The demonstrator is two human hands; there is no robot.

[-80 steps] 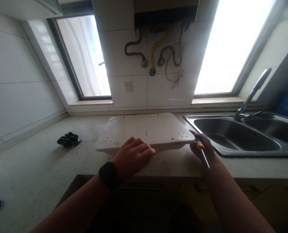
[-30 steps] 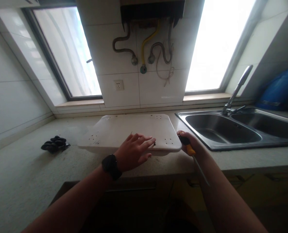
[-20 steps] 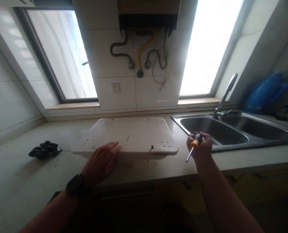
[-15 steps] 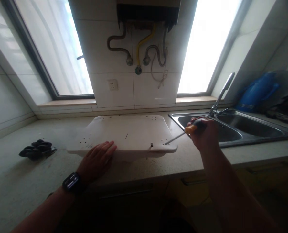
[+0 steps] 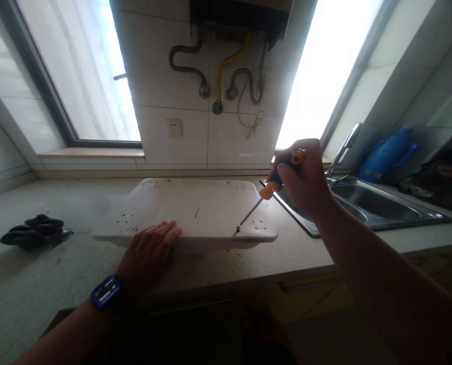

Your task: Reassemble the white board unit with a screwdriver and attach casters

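A white panel [image 5: 195,203] with rounded corners and clusters of small holes lies on the countertop. My left hand [image 5: 153,248] rests flat on its front edge, fingers stretched out, a watch [image 5: 106,292] on the wrist. In my right hand [image 5: 305,177] is a screwdriver [image 5: 268,190] with a black and yellow handle, held tilted above the panel's right side. Its tip is right by a small dark screw [image 5: 238,229] that stands near the front right corner; whether they touch I cannot tell.
Black castor-like parts [image 5: 33,231] lie in a heap at the left of the stone countertop [image 5: 210,263]. To the right is a steel double sink [image 5: 385,203] with a faucet [image 5: 343,149], a blue jug [image 5: 389,152] behind it. Pipes [image 5: 218,76] and a socket [image 5: 174,128] are on the tiled wall.
My right hand has raised the screwdriver to a steeper angle and moved its tip left, from the corner holes to the dark screw. My left hand has stayed on the panel's edge.
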